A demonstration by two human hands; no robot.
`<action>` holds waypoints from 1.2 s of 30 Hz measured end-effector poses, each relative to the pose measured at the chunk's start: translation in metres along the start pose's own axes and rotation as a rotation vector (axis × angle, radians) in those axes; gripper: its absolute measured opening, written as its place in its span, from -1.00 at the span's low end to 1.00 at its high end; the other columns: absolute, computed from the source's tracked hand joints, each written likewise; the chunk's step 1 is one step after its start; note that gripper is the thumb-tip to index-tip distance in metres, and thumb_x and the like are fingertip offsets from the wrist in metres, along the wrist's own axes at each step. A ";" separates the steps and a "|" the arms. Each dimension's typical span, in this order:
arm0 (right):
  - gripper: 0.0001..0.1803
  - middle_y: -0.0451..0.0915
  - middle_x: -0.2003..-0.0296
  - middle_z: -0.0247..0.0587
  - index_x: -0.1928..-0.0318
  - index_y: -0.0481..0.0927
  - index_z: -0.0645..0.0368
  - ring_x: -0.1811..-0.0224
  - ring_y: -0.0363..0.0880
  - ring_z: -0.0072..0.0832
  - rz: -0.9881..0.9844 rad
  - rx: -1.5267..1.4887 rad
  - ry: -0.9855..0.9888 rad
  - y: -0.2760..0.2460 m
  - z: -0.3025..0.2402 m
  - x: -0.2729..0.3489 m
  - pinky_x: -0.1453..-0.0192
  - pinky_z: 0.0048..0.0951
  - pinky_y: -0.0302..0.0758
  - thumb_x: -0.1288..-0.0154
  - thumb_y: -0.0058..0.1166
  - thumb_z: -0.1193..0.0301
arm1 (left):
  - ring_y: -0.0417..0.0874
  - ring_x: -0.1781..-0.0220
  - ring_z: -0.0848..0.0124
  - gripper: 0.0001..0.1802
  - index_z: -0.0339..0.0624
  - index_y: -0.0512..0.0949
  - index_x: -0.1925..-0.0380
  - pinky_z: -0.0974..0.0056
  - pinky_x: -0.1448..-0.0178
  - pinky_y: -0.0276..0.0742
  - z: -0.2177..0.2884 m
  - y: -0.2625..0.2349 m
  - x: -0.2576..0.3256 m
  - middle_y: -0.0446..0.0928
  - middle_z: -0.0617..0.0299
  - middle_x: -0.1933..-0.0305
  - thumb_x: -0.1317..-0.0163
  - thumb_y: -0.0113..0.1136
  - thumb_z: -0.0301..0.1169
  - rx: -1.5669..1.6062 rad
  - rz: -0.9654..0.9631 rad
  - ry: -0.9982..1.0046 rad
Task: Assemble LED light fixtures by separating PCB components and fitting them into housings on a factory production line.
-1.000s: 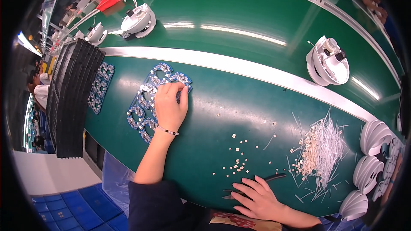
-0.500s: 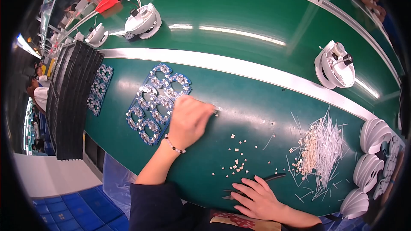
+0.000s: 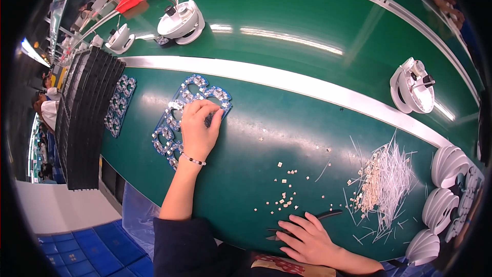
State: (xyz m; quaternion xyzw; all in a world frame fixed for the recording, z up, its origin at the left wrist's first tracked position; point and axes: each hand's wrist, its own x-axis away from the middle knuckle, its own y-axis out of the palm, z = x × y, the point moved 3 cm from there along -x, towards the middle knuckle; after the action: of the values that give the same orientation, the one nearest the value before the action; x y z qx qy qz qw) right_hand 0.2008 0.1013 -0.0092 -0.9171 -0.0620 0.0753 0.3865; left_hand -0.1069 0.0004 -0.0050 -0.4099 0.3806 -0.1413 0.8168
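My left hand (image 3: 199, 129), with a beaded bracelet at the wrist, is over a panel of blue ring-shaped circuit boards (image 3: 163, 139). Its thumb and forefinger are pinched together at the panel's right side; what they hold, if anything, is hidden. Part of the panel is covered by the hand. My right hand (image 3: 308, 241) lies flat, fingers spread, near the table's front edge. Beside and partly beneath it is a slim dark hand tool (image 3: 329, 214), its kind unclear. Several small cream-coloured pieces (image 3: 285, 195) are scattered between the two hands.
Thin white strips and cream pieces form a pile (image 3: 392, 184) at right, beside white curved shells (image 3: 442, 208). Black trays (image 3: 84, 123) are stacked left, next to another blue board panel (image 3: 120, 105). Beyond a white rail (image 3: 266, 82), white assemblies (image 3: 412, 86) stand on a green belt (image 3: 287, 15).
My left hand has moved left from the bare tabletop onto the circuit board panel. My right hand has stayed put. The white assemblies on the belt have shifted right.
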 end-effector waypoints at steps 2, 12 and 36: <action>-0.60 0.41 -0.11 -0.25 0.05 0.54 0.08 -0.21 0.29 -0.28 0.001 0.005 0.002 0.000 0.000 0.000 -0.32 -0.12 0.13 -0.07 0.17 0.24 | 0.55 0.28 0.20 -0.90 -0.24 0.57 0.50 0.20 0.17 0.45 0.000 0.003 0.001 0.55 0.19 0.36 0.06 0.30 -0.55 0.003 0.015 0.011; -0.59 0.43 -0.10 -0.30 0.06 0.56 0.02 -0.19 0.31 -0.27 0.001 0.054 -0.014 0.002 0.001 0.002 -0.32 -0.06 0.10 -0.06 0.19 0.19 | 0.58 0.29 0.25 -0.82 -0.25 0.58 0.43 0.28 0.17 0.49 0.001 0.008 0.004 0.57 0.17 0.33 0.08 0.36 -0.51 0.060 0.044 -0.011; -0.59 0.42 -0.11 -0.30 0.05 0.56 0.03 -0.21 0.30 -0.27 -0.004 0.050 -0.013 0.001 0.001 0.003 -0.32 -0.06 0.10 -0.06 0.18 0.20 | 0.59 0.38 0.29 -0.95 -0.28 0.56 0.50 0.30 0.24 0.48 -0.026 -0.001 0.000 0.55 0.14 0.39 -0.07 0.22 -0.53 0.193 0.054 -0.306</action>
State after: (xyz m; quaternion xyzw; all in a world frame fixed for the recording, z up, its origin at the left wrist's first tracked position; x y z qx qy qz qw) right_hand 0.2032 0.1017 -0.0112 -0.9064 -0.0645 0.0822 0.4092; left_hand -0.1261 -0.0154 -0.0139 -0.3359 0.2475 -0.0914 0.9042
